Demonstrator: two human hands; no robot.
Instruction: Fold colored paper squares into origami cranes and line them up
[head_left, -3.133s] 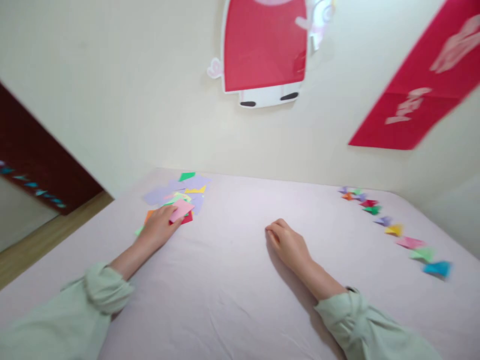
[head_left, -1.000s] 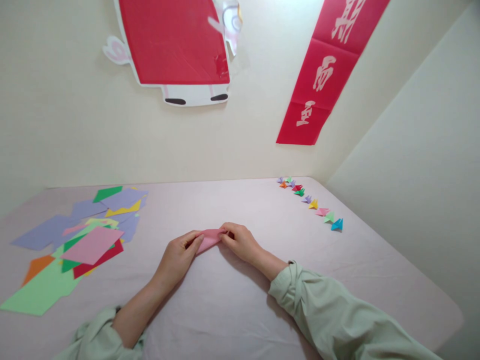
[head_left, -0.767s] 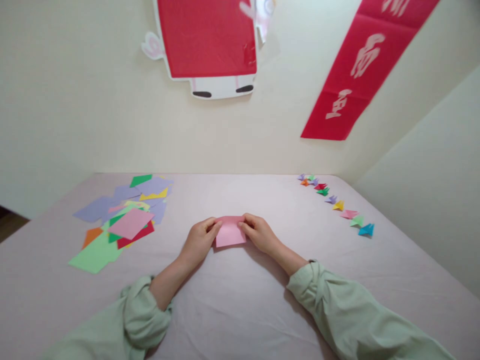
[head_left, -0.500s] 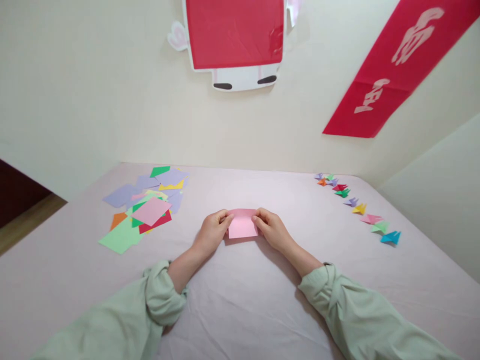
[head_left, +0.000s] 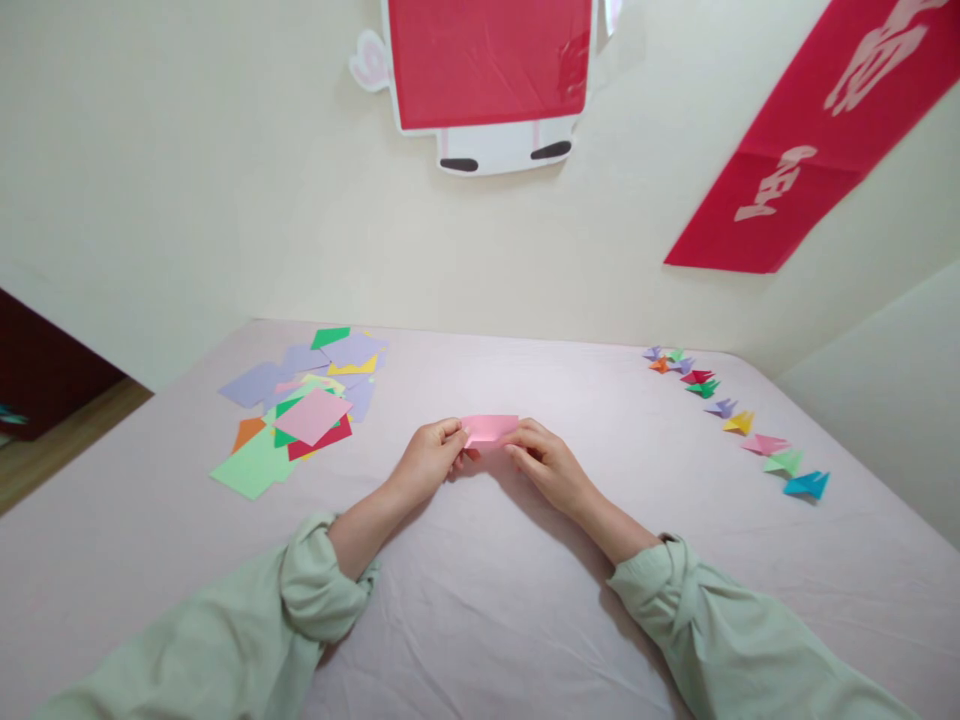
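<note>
A pink sheet of paper [head_left: 491, 428] is held up between my two hands over the middle of the table, seen as a narrow strip with a crease along it. My left hand [head_left: 439, 447] pinches its left end between thumb and fingers. At the right end, my right hand [head_left: 546, 458] has its fingers closed on the paper, the thumb a little below the edge. Part of the sheet is hidden behind the fingers.
Loose coloured paper sheets [head_left: 255, 465] lie in an overlapping pile on the left of the pale-covered table [head_left: 480, 610]. A slanting row of small folded paper shapes [head_left: 765, 444] runs along the right. The wall behind carries a red banner [head_left: 795, 170] and a red-and-white cutout [head_left: 491, 70].
The pink paper showed a taller face before and now appears as a narrower strip. My right thumb has shifted down off its face. The whole view has moved slightly.
</note>
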